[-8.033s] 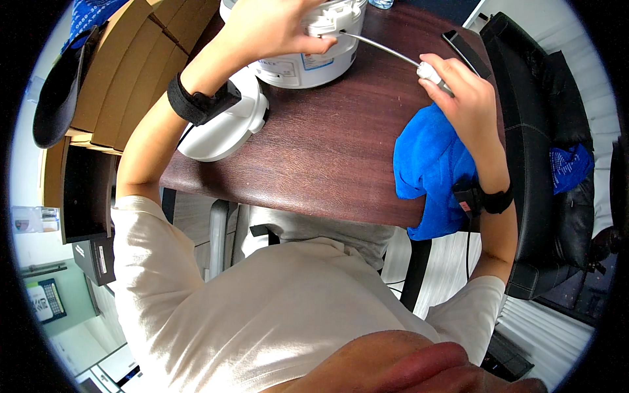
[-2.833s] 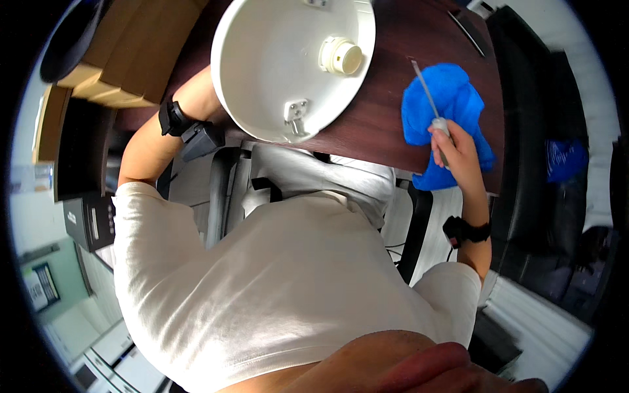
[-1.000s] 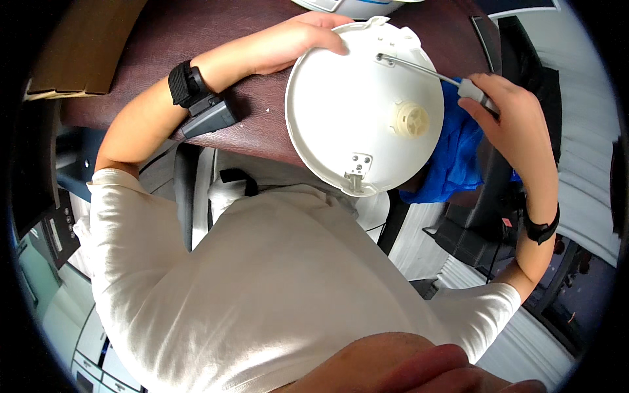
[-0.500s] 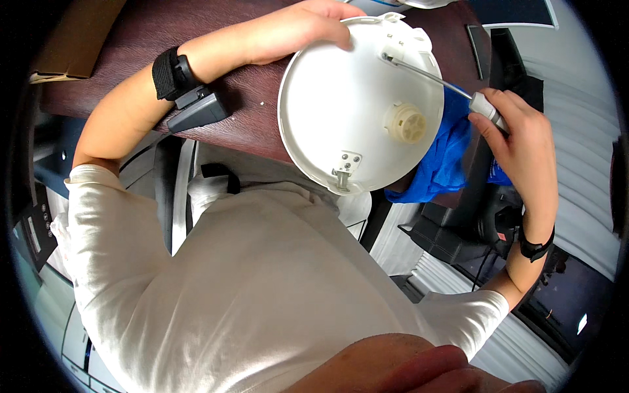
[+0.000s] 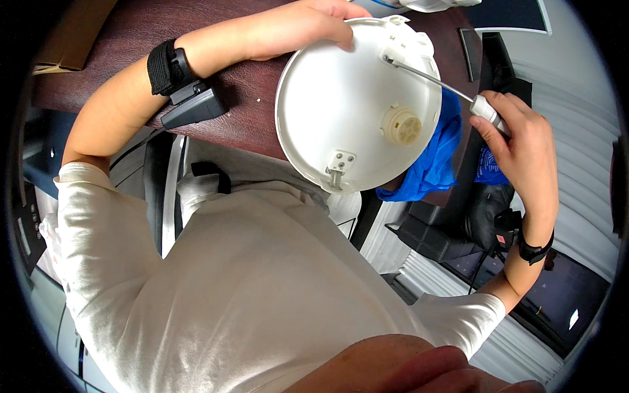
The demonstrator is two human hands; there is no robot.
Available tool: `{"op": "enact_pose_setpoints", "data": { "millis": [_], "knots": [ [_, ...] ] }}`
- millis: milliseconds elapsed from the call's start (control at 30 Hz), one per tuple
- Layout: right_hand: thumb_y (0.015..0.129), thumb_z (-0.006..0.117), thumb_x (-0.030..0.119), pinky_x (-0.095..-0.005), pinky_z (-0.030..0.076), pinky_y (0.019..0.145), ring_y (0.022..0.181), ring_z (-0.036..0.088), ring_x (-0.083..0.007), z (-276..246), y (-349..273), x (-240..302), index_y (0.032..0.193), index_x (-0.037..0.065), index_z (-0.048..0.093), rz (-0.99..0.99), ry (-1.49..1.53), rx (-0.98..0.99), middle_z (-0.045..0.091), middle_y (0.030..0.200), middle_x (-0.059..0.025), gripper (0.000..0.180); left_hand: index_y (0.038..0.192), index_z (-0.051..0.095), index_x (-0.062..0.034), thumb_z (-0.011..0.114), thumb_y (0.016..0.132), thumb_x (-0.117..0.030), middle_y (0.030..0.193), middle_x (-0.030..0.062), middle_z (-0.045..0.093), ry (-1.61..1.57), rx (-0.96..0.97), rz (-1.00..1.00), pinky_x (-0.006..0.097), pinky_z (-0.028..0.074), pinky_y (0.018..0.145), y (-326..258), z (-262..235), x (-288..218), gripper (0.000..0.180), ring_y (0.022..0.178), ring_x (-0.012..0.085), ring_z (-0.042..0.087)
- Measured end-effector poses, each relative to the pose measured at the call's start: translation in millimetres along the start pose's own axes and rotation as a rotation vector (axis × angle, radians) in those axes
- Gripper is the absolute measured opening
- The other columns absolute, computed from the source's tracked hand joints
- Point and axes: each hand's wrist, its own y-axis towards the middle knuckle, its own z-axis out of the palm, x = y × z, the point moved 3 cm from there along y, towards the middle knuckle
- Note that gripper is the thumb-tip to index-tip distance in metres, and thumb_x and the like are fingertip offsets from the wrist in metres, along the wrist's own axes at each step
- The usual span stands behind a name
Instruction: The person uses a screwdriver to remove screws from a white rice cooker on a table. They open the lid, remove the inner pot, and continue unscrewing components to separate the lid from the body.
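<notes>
A round white plastic cover (image 5: pixel 341 98) is tilted at the table edge, its hollow inside facing me. My left hand (image 5: pixel 311 26) grips its upper left rim, thumb on the inner face. In my right hand (image 5: pixel 521 134) is a screwdriver (image 5: pixel 440 82), its pale handle wrapped by my fingers. The shaft slants leftward across the cover, and its tip meets a screw at a small bracket (image 5: pixel 392 57) near the upper rim. Lower on the inside are a cream round fitting (image 5: pixel 401 126) and a screwed-on metal hinge piece (image 5: pixel 339 164).
Under the cover lies a dark red leather-like tabletop (image 5: pixel 242 128), with a blue cloth (image 5: pixel 429 164) along its right side. A cardboard box (image 5: pixel 75 36) stands at the far left. A flat dark object (image 5: pixel 468 54) lies near the right edge, beside a black chair (image 5: pixel 501 65).
The whole view has shifted slightly, moving the table and cover a little left in the picture. Both hands keep their grips, and the screwdriver tip stays at the same bracket.
</notes>
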Motion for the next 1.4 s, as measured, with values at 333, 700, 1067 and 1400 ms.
{"op": "enact_pose_setpoints", "data": {
  "millis": [333, 700, 1067, 1400],
  "knots": [
    [0.084, 0.073, 0.022, -0.0405, 0.048, 0.061, 0.069, 0.061, -0.0348, -6, -2, 4, 0.101, 0.004, 0.066, -0.053, -0.056, -0.023, 0.063, 0.083, -0.0145, 0.026, 0.136, 0.052, -0.0017, 0.053, 0.087, -0.011, 0.109, 0.0072, 0.067, -0.047, 0.039, 0.02, 0.022, 0.054, 0.076, 2, 1, 0, 0.05, 0.085, 0.0083, 0.065],
    [0.085, 0.07, 0.023, -0.0445, 0.047, 0.062, 0.073, 0.062, -0.0366, -26, 20, 19, 0.097, 0.004, 0.064, -0.204, -0.27, 0.053, 0.062, 0.08, -0.0157, 0.023, 0.136, 0.052, 0.0016, 0.052, 0.087, -0.008, 0.106, 0.006, 0.068, 0.009, 0.055, 0.039, 0.021, 0.053, 0.074, -2, 5, -5, 0.05, 0.084, 0.0065, 0.064],
    [0.089, 0.067, 0.025, -0.0389, 0.045, 0.052, 0.051, 0.056, -0.0295, -4, 40, 11, 0.087, -0.004, 0.065, -0.058, 0.113, 0.172, 0.053, 0.057, -0.0171, 0.029, 0.127, 0.058, 0.0045, 0.048, 0.081, -0.004, 0.094, 0.0045, 0.068, 0.014, 0.0, -0.005, 0.021, 0.051, 0.064, 4, -7, 15, 0.047, 0.072, 0.0053, 0.061],
    [0.096, 0.059, 0.045, -0.0237, 0.03, 0.032, 0.034, 0.042, -0.0069, 26, 29, -6, 0.091, -0.002, 0.068, 0.54, 0.678, 0.571, 0.054, 0.054, -0.0022, 0.048, 0.126, 0.058, 0.0068, 0.049, 0.081, -0.008, 0.1, 0.0082, 0.068, 0.007, -0.018, 0.0, 0.022, 0.053, 0.074, 4, -9, 18, 0.049, 0.081, 0.0088, 0.064]
  ]
}}
